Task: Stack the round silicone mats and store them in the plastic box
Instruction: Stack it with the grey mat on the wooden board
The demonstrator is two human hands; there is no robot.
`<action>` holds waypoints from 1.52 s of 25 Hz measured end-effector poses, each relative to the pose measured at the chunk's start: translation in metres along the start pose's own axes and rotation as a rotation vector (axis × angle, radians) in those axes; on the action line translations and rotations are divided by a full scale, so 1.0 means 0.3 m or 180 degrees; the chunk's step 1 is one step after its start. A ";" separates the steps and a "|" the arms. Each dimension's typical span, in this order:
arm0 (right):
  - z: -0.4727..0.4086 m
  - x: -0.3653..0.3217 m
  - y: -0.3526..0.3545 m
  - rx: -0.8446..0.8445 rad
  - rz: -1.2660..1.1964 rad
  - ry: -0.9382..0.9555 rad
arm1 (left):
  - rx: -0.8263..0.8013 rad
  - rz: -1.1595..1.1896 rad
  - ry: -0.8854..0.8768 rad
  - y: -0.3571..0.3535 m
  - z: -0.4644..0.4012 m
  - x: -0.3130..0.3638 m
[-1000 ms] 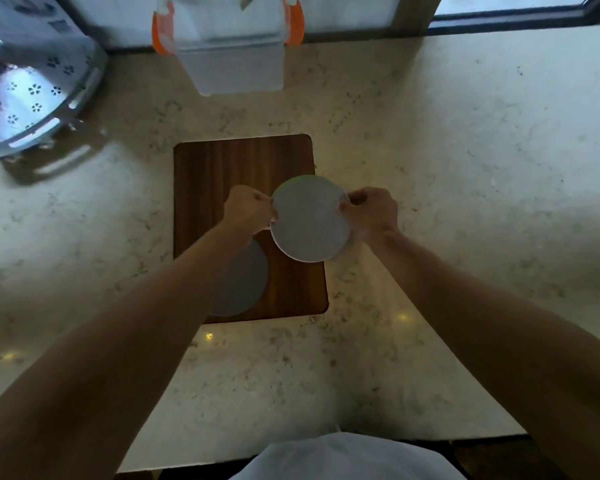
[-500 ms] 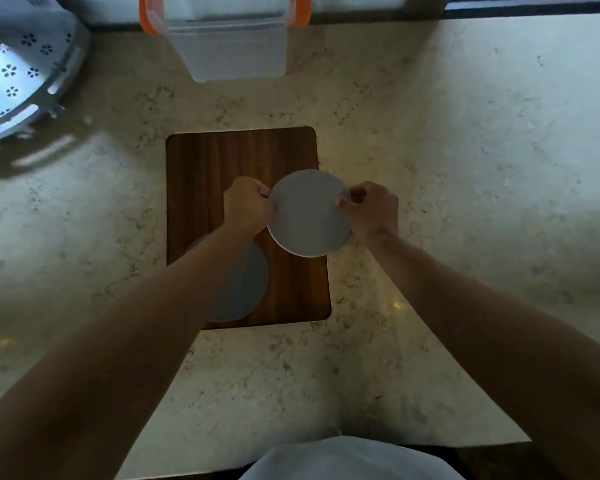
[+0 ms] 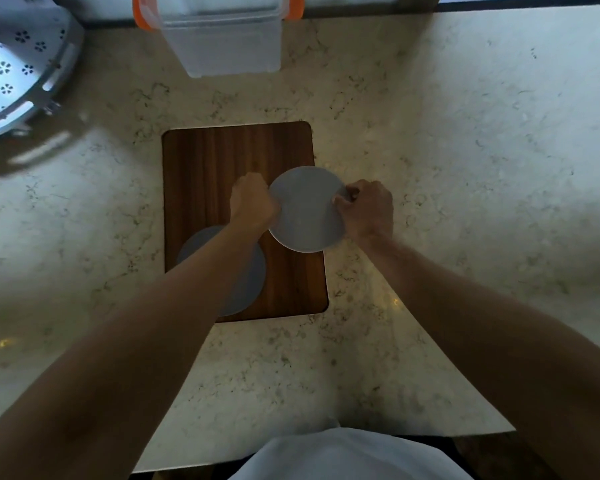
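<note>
A light grey round silicone mat [image 3: 305, 209] hangs between both hands above the right edge of the wooden board [image 3: 222, 161]. My left hand [image 3: 252, 200] pinches its left rim and my right hand [image 3: 369, 207] pinches its right rim. A second, darker grey round mat [image 3: 250, 282] lies flat on the board's near left part, half hidden under my left forearm. The clear plastic box [image 3: 222, 39] with orange clips stands at the counter's far edge, straight beyond the board.
A white perforated rack [image 3: 14, 71] sits at the far left corner. The marble counter [image 3: 465, 168] stretches to the right of the board. A dark window frame runs along the back.
The held mat has sunk slightly toward the board with both hands still on its rims. The view has tilted a little, so the box sits higher in the frame.
</note>
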State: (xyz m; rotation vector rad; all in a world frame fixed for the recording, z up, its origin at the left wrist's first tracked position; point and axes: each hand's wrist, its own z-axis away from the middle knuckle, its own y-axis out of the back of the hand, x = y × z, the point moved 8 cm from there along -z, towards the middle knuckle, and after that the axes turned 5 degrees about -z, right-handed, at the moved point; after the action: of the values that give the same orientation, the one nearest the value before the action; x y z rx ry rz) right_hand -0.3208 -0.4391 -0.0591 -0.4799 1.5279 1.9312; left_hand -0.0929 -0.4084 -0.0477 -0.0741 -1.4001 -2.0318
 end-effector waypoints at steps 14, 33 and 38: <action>0.014 0.006 0.010 -0.0280 -0.0504 -0.0437 | -0.0039 0.1155 0.0687 0.007 0.000 -0.067; 0.364 -0.264 -0.328 -0.1400 -0.0710 -0.0023 | 0.0020 0.2244 0.1568 0.159 0.373 -0.639; 0.386 -0.240 -0.348 -0.1290 -0.0536 0.0002 | -0.0061 0.2253 0.1380 0.129 0.371 -0.674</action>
State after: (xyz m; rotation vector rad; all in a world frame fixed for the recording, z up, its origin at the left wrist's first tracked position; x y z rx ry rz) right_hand -0.1871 -0.3313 -0.0599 -0.7555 1.0543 2.1057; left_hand 0.0514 -0.2243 -0.0493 -0.1108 -0.9049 -1.3649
